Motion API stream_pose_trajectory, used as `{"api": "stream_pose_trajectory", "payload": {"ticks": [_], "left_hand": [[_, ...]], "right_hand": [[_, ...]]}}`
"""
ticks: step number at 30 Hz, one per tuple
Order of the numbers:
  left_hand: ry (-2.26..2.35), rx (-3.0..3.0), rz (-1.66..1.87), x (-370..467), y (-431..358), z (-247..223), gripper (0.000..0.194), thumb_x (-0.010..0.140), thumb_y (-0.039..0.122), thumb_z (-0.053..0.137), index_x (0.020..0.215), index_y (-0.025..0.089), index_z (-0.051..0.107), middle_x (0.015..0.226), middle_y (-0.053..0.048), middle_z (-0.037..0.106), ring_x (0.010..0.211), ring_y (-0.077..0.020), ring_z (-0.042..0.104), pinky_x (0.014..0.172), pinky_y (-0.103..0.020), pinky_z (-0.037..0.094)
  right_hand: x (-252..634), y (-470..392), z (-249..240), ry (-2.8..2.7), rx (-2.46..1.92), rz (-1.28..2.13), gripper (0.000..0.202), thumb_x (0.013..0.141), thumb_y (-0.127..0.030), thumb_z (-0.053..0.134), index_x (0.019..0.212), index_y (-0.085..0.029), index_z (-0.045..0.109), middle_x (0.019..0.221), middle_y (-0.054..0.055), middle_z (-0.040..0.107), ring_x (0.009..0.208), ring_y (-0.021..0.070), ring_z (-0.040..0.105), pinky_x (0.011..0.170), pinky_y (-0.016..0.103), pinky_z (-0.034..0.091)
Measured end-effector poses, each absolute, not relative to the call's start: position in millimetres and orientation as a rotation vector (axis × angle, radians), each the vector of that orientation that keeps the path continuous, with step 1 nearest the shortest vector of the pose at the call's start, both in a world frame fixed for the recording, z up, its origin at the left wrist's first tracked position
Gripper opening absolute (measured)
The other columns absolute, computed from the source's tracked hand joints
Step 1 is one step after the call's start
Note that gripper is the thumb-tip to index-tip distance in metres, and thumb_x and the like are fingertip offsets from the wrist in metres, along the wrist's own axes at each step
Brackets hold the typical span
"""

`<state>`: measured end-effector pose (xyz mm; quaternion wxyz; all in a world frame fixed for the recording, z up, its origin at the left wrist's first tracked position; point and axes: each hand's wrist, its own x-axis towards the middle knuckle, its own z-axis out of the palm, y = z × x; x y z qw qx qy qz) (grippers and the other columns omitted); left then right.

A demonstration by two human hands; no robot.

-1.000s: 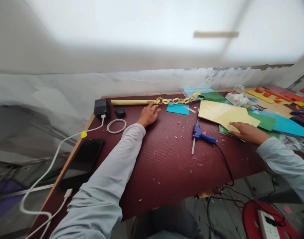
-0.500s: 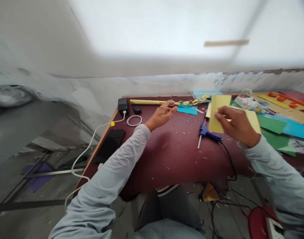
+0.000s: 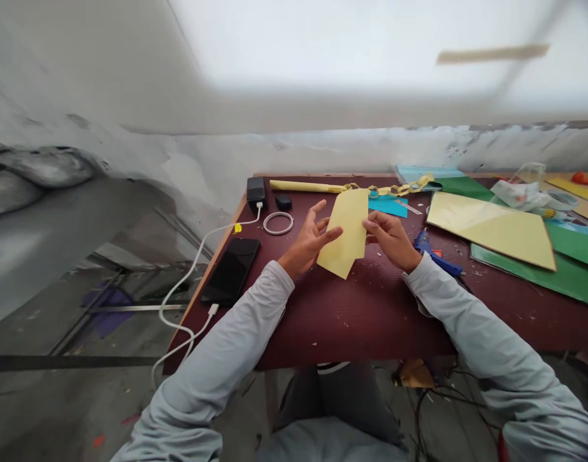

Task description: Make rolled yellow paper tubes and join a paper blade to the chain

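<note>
A yellow sheet of paper with an uneven lower edge stands tilted above the middle of the table. My right hand pinches its right edge between thumb and fingers. At the paper's left side is my left hand, its fingers spread and its thumb across the paper's front; whether the thumb presses on it I cannot tell. Behind the paper lies a yellow paper chain, beside a yellow paper roll. A blue glue gun rests near my right wrist, partly hidden by the sleeve.
On the left are a black phone, a charger block, a white cable and a pale ring. A blue paper piece and a ruler lie behind. Yellow sheets and green sheets spread rightward.
My right hand has brought the yellow paper leftward from over the glue gun to the table's middle. My left hand has drawn back from the paper chain to the sheet. The view has shifted.
</note>
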<state>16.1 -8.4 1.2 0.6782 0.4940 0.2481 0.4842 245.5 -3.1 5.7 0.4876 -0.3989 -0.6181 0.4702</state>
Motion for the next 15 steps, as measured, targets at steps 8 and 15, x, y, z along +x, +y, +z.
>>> {"api": "stream_pose_trajectory", "payload": {"ticks": [8,15], "left_hand": [[0.712,1.493,1.055,16,-11,-7,0.100,0.071,0.035,0.094,0.157,0.028,0.043,0.148,-0.016,0.060,0.135,-0.0327,0.061,0.110,-0.046,0.052],[0.824,1.180,1.134,22,4,-22,0.043,0.085,0.039,0.077,0.122,0.019,0.068,0.107,-0.010,0.079,0.086,-0.0218,0.076,0.075,-0.032,0.060]], "right_hand": [[245,2,1,-1.109,-0.954,1.182,0.036,0.085,-0.057,0.077,0.092,-0.026,0.060,0.091,0.001,0.072,0.079,0.0178,0.071,0.063,0.030,0.061],[262,6,7,-1.396,-1.027,0.726,0.030,0.091,-0.057,0.072,0.098,-0.028,0.070,0.099,0.002,0.069,0.079,0.0150,0.063,0.061,0.027,0.055]]}}
